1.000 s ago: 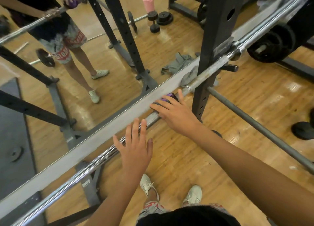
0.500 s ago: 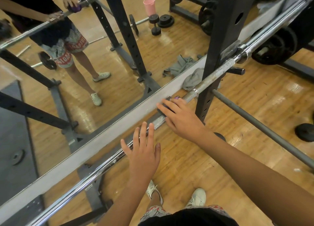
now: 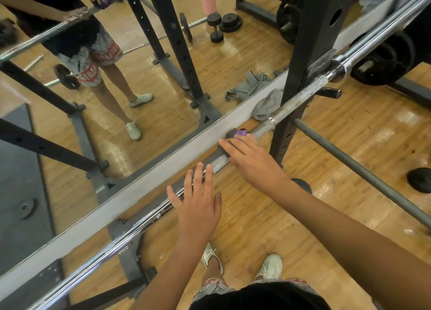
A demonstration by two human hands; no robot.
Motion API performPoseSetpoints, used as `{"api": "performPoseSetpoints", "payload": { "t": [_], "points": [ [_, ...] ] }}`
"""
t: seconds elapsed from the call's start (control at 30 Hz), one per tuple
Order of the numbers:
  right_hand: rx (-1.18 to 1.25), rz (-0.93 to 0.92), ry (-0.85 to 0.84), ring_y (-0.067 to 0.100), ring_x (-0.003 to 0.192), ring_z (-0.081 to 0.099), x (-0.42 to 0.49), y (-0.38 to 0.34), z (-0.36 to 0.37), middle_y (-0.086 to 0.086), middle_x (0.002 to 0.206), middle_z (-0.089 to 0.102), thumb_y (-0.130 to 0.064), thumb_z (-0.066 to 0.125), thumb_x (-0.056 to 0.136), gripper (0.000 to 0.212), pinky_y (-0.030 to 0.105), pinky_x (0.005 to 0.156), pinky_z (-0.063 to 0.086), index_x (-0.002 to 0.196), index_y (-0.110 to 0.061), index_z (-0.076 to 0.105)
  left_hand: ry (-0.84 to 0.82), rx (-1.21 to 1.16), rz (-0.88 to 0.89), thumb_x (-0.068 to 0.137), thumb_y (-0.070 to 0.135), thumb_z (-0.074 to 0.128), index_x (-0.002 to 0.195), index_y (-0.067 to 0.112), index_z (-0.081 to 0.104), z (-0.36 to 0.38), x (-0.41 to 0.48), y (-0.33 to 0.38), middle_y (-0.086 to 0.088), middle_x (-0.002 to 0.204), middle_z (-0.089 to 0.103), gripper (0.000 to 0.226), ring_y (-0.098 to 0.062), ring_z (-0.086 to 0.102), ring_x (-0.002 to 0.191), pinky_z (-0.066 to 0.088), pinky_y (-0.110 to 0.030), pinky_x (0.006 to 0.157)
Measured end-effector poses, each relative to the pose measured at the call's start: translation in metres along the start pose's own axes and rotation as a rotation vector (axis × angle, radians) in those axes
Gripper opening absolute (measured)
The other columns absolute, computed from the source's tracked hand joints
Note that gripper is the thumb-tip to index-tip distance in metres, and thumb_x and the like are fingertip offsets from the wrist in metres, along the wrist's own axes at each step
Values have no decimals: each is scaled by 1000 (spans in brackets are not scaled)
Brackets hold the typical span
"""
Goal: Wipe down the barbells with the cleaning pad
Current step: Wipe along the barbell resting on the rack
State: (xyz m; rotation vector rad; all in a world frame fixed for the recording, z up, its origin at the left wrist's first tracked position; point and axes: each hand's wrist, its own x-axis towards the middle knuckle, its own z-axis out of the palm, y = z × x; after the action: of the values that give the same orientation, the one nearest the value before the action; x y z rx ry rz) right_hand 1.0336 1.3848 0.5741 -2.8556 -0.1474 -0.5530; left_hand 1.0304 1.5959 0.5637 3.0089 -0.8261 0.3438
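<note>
Seemingly midway: the right hand [image 3: 251,160] clasps the purple cleaning pad [image 3: 240,132] around the racked steel barbell [image 3: 261,127]; the left hand [image 3: 198,204], grip wide, lies flat alongside. The chalky stretch beyond probably remains unwiped.

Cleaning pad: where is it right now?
Head view, centre: the cleaning pad sits on the barbell under the right hand, just left of the black rack post.

The right hand [image 3: 253,163] eases the cleaning pad [image 3: 240,132] slightly down the barbell [image 3: 291,104], away from the rack upright [image 3: 303,53]; more of the pad's purple top shows past the fingers [image 3: 227,144].
</note>
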Motion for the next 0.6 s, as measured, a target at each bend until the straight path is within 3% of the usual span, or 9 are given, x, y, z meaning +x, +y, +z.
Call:
{"api": "performPoseSetpoints", "payload": {
  "t": [0.13,0.23,0.33,0.43,0.5,0.6],
  "points": [
    [30,145,33,33,127,48,4,-1,5,8,133,57,-5,67,91,58,54,119,28,145,-10,47,-19,-1,-10,98,43,54,162,24,25,0,1,1,0,165,31,72,-24,37,146,20,-70,111],
    [1,0,-10,30,129,47,-3,-7,12,4,136,55,0,74,82,71,50,120,27,146,-13,46,-36,-5,-18,98,43,54,162,25,24,-1,1,2,0,165,30,73,-24,36,147,19,-70,111],
    [9,-50,11,27,128,49,0,17,6,3,134,56,-6,74,87,67,43,119,28,146,-14,43,-40,1,-15,98,44,52,162,24,23,-1,1,2,0,165,29,73,-24,36,147,20,-70,111],
    [157,169,134,36,132,48,0,10,9,11,133,59,-6,64,94,51,51,119,30,143,-7,49,-55,-6,-14,99,44,49,162,25,22,-4,1,2,-1,166,29,72,-24,34,149,20,-71,111],
    [296,351,219,39,142,38,-3,-9,16,14,141,56,-8,53,99,46,53,120,29,145,-5,49,-80,-22,-10,98,44,45,163,26,19,-7,1,4,0,167,26,72,-23,28,152,19,-70,113],
    [460,557,375,37,151,25,-4,-43,29,11,150,50,-15,43,104,45,43,122,28,148,-5,48,-119,-60,25,97,39,43,164,25,17,-12,1,-5,0,169,21,73,-20,19,156,21,-65,116]
  ]
}}
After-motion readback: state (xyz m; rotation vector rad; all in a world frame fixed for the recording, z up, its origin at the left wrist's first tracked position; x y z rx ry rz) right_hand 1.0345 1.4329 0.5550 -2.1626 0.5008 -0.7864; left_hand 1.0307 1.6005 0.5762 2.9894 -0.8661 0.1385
